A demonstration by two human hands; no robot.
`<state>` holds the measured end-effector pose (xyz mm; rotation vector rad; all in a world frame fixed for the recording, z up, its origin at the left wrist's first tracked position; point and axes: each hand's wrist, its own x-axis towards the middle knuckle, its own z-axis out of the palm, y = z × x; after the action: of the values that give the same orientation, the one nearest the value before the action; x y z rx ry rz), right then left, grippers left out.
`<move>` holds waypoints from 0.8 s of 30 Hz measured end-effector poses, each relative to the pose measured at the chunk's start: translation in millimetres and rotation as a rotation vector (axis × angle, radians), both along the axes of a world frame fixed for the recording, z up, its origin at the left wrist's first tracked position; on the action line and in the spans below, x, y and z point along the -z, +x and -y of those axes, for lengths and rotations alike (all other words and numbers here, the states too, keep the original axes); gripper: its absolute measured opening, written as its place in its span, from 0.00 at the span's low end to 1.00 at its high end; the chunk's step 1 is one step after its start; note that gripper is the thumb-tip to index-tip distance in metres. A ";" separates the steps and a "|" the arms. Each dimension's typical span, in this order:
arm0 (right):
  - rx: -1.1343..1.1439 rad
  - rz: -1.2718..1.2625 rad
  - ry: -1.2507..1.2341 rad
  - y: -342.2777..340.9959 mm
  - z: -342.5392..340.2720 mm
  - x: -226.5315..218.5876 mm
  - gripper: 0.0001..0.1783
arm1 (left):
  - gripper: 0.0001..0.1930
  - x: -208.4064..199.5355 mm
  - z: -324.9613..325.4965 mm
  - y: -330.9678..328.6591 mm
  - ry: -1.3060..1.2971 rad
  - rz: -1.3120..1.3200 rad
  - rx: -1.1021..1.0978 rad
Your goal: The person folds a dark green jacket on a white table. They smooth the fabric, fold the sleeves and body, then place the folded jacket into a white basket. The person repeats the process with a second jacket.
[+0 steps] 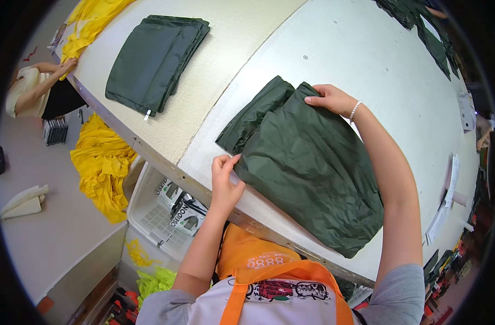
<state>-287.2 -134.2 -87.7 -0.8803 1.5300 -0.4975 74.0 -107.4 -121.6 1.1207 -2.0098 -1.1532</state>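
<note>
1. A dark green garment of thin, shiny fabric is laid on the white table, directly in front of the person, with its near part reaching close to the table's front edge; its left part is bunched into a narrower fold.
2. The garment's far edge is pinched by the right grip, with the thumb pressed on top and the fingers partly hidden by the cloth.
3. The left corner of the garment's main panel is met by the fingertips of the left grip; whether the fabric is nipped there or only touched cannot be told.
4. From its sheen and fine creases, the fabric is judged light, limp and rather slippery, with little risk of breakage; wrinkles and sliding layers are more to be expected.
5. Hold is best taken at the edges and corners, with all layers caught together, since the loose middle would merely be crumpled.
6. A flat dark green folded stack is seen farther left on the table.
</note>
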 end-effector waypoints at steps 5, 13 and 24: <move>0.206 -0.257 -0.196 15.8 -15.0 27.5 0.24 | 0.06 21.2 10.7 -2.5 0.514 -0.273 -0.197; -0.024 -1.016 -0.727 39.3 -3.1 -0.2 0.27 | 0.07 48.5 30.1 -13.3 0.774 -0.297 -0.248; -0.441 -0.867 -0.822 80.4 21.3 39.8 0.27 | 0.13 18.9 26.8 -6.2 0.942 -0.246 0.000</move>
<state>-206.7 -155.5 -127.5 -2.2312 1.8060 -0.4318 67.8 -134.2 -140.5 1.2817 -1.2514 -2.2122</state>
